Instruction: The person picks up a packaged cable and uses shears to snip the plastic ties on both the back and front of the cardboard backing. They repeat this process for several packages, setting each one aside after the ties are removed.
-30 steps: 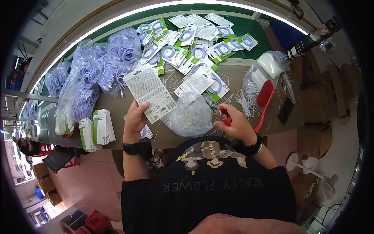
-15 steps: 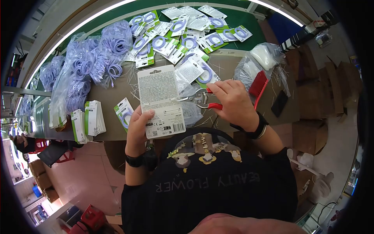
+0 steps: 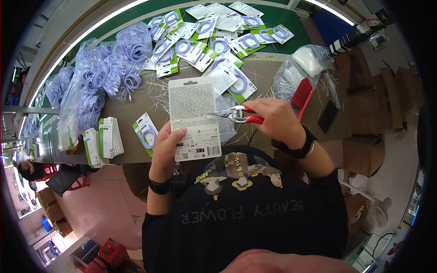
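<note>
My left hand [image 3: 165,152] holds a white printed card [image 3: 193,102] upright by its lower left edge, thumb on the printed face. Red-handled pliers [image 3: 236,114] are gripped in my right hand [image 3: 277,119], their jaws pointing left and their tip at the card's right half. Whether the jaws touch the card is too small to tell. A clear plastic bag [image 3: 227,129] lies behind the card and pliers. To the left, a carded lilac cable [image 3: 146,133] lies on the brown table [image 3: 132,116] near its front edge.
Many carded cables [image 3: 218,45] are piled at the back. Bags of lilac cables [image 3: 132,52] lie at the left, with stacked cards [image 3: 109,139] in front. A red brush [image 3: 302,94], a black phone [image 3: 327,118] and a bag of white ties [image 3: 306,61] lie at the right.
The card and my left hand have moved slightly right. The pliers' jaws look closer together, and my right hand has shifted slightly right and down.
</note>
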`<act>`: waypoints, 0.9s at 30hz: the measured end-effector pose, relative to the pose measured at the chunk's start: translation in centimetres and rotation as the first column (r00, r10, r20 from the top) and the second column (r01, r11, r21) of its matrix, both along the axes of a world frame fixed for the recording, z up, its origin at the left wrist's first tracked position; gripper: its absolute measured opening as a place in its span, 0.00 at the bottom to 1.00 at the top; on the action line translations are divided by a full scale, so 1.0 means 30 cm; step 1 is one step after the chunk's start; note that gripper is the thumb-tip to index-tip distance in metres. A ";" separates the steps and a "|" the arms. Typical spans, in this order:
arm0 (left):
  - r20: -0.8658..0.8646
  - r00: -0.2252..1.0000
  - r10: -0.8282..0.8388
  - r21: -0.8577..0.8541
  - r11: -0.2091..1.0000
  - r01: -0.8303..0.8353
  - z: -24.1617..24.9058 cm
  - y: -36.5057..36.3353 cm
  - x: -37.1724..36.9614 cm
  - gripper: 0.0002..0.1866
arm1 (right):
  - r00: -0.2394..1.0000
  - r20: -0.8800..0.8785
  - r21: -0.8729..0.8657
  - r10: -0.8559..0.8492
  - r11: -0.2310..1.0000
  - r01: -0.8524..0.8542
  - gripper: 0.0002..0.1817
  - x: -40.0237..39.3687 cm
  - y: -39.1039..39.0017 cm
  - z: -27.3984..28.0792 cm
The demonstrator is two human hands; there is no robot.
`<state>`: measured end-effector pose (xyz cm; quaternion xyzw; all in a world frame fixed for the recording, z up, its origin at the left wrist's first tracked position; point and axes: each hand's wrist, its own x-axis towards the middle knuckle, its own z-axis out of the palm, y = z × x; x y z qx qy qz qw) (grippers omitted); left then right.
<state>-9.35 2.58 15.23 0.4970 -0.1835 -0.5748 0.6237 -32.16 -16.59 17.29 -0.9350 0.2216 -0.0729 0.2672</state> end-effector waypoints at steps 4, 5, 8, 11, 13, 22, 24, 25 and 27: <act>0.034 0.999 -0.030 0.013 0.999 0.029 0.021 -0.023 -0.028 0.19 | 0.959 0.283 -0.150 0.032 0.989 0.011 0.28 0.036 0.010 0.082; 0.064 0.997 -0.050 0.020 0.999 0.048 0.027 -0.031 -0.035 0.18 | 0.958 0.284 -0.147 0.033 0.989 0.010 0.28 0.047 0.018 0.082; 0.118 0.989 -0.089 0.026 0.996 0.087 0.039 -0.047 -0.052 0.19 | 0.976 0.191 -0.304 0.103 0.952 -0.041 0.30 0.069 0.038 0.087; 0.158 0.981 -0.110 0.024 0.994 0.108 0.048 -0.056 -0.064 0.20 | 0.978 0.183 -0.290 0.098 0.956 -0.041 0.30 0.081 0.050 0.083; 0.185 0.974 -0.130 0.035 0.991 0.126 0.061 -0.057 -0.065 0.18 | 0.978 0.181 -0.281 0.102 0.958 -0.047 0.30 0.089 0.055 0.079; 0.181 0.974 -0.137 0.080 0.989 0.125 0.064 -0.056 -0.076 0.17 | 0.988 0.106 -0.232 0.109 0.969 -0.082 0.28 0.092 0.060 0.070; 0.139 0.984 -0.112 0.067 0.992 0.104 0.063 -0.056 -0.070 0.17 | 0.997 0.011 -0.154 0.072 0.986 -0.070 0.28 0.086 0.060 0.067; 0.095 0.992 -0.088 0.054 0.995 0.083 0.061 -0.056 -0.065 0.17 | 0.997 0.012 -0.155 0.075 0.985 -0.072 0.28 0.083 0.058 0.071; 0.046 0.997 -0.055 0.043 0.998 0.053 0.043 -0.058 -0.048 0.17 | 0.981 0.186 -0.155 0.050 0.988 -0.021 0.28 0.070 0.046 0.087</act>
